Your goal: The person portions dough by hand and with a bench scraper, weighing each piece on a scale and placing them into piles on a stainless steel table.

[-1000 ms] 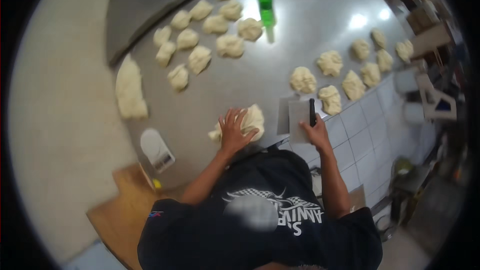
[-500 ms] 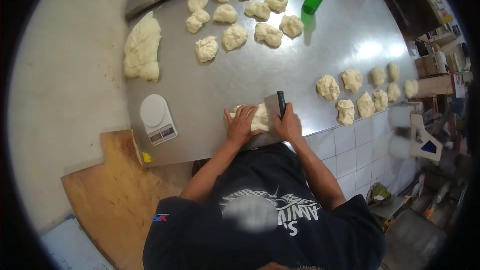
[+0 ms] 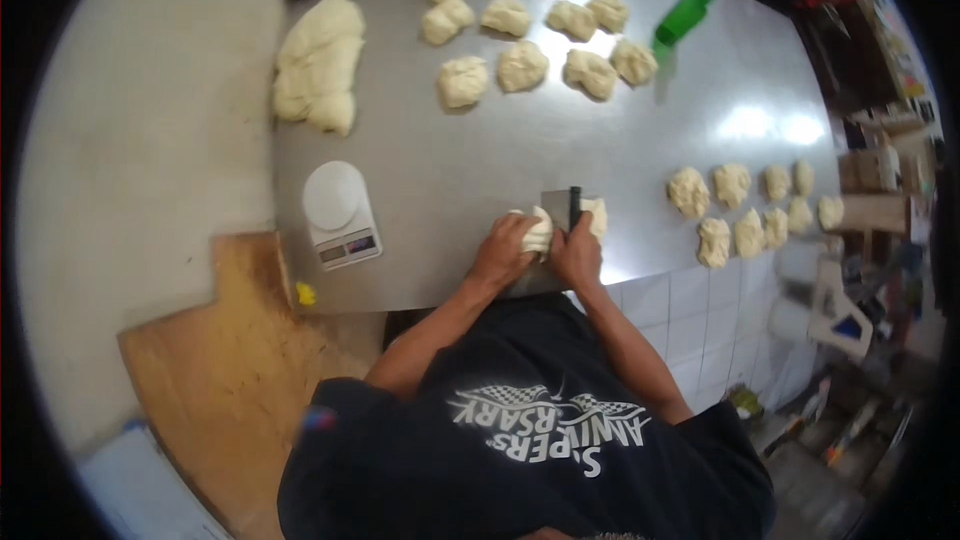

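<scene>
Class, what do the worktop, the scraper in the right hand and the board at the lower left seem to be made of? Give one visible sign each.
Worktop: likely stainless steel, grey and brushed, with bright glare patches.
Scraper: seemingly a flat grey metal blade with a dark handle, gripped by the right hand and pressed into the dough piece.
Board: probably wood, matt brown and grainy.

Dark navy short-sleeved T-shirt with white checkered-flag print and lettering across the chest, forearms bare.

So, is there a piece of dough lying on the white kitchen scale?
No, the round plate of the white kitchen scale is bare; the big dough mass lies apart, further back on the metal table.
</scene>
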Demonstrator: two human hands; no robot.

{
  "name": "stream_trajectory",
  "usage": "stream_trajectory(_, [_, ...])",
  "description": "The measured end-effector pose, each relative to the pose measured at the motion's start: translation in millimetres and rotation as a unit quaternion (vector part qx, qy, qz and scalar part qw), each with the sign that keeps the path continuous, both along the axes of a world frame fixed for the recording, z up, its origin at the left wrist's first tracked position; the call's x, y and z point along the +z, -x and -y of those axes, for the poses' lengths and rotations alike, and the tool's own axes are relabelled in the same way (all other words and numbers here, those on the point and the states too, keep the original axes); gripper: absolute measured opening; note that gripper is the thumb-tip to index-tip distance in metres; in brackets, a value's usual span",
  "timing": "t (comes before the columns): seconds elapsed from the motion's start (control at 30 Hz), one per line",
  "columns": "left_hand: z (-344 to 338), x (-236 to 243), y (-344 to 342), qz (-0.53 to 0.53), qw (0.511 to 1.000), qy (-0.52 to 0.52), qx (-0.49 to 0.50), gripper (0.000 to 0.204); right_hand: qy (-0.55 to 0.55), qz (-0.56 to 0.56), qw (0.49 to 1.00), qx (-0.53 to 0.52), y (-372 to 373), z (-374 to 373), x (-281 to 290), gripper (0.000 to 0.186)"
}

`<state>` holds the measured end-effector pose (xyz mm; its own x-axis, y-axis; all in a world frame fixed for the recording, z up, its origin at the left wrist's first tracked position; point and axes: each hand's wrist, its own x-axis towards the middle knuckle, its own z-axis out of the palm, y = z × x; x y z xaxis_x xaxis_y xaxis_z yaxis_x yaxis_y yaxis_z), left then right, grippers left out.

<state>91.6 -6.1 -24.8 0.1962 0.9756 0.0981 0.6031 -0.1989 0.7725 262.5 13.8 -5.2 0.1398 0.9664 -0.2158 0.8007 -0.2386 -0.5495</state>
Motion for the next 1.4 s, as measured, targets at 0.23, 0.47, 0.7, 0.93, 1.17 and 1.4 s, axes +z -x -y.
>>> stream_trajectory(0.23, [13, 43, 33, 0.103, 0.992, 0.002, 0.077, 0.043, -0.013, -0.208, 0.978, 0.024, -22, -3, -7, 0.038])
stream_trajectory(0.47, [26, 103, 97, 0.063, 0.984, -0.064, 0.152, 0.043, 0.081, -0.266, 0.961, 0.003, -29, -6, 8, 0.042])
stream_trajectory(0.7, [11, 160, 239, -0.044, 0.978, -0.08, 0.19, 0.047, 0.069, -0.247, 0.966, -0.011, -21, -7, 18, 0.042])
stream_trajectory(0.93, [4, 78, 318, -0.268, 0.941, 0.046, 0.203, 0.056, 0.088, -0.266, 0.96, -0.004, -22, -11, 6, 0.036])
stream_trajectory(1.17, [4, 88, 204, -0.307, 0.909, 0.057, 0.277, 0.067, 0.139, -0.478, 0.855, -0.148, -61, -7, 23, 0.031])
stream_trajectory(1.4, [41, -2, 87, -0.007, 0.998, 0.047, -0.036, 0.06, 0.144, -0.393, 0.896, -0.152, -79, -52, 21, 0.035])
